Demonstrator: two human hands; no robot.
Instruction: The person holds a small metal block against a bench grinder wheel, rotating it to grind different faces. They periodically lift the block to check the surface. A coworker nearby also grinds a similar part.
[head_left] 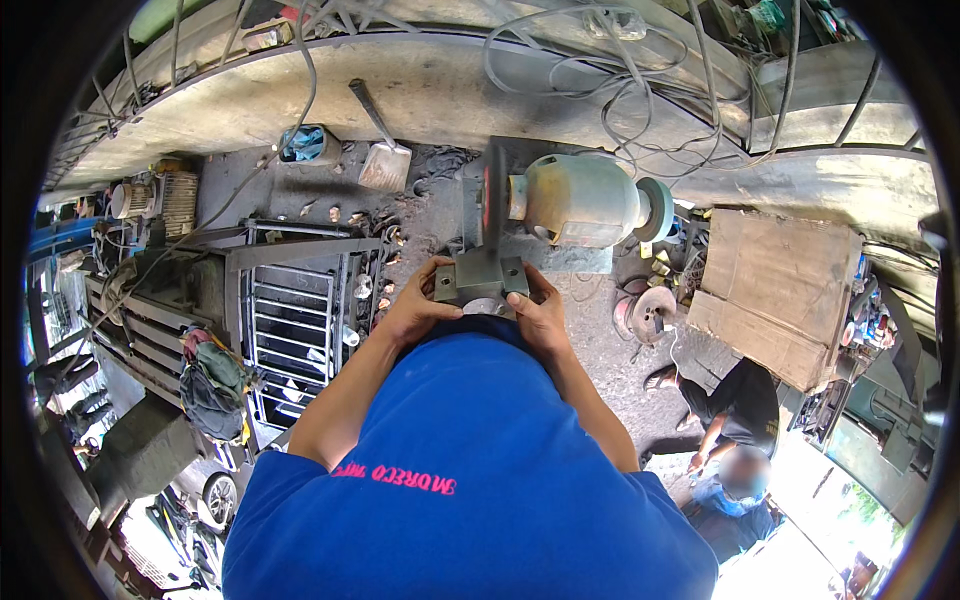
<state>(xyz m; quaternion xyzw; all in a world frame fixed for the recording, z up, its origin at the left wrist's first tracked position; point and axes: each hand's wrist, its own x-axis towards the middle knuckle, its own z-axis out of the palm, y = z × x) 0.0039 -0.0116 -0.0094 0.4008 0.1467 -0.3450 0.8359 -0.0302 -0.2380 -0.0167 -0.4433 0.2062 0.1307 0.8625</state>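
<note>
My left hand [415,308] is closed on the left end of a grey metal block [480,274], which has a raised middle and a hole in each of its lower end flanges. Its right end is gripped by my right hand [543,312], thumb on the near face by the flange. The block is right at the near edge of the grinding wheel [494,205] of a pedestal-type grinder; whether the two touch I cannot tell. The grinder's worn green motor body [580,198] lies beyond my right hand, with a second wheel [656,210] at its right end.
A shovel [384,164] and a bucket with blue lining [309,145] stand by the far wall. Metal frames [292,330] are at left. A large cardboard sheet [770,290] and a round reel [652,312] are at right. Another person [738,430] sits at lower right. Cables hang above.
</note>
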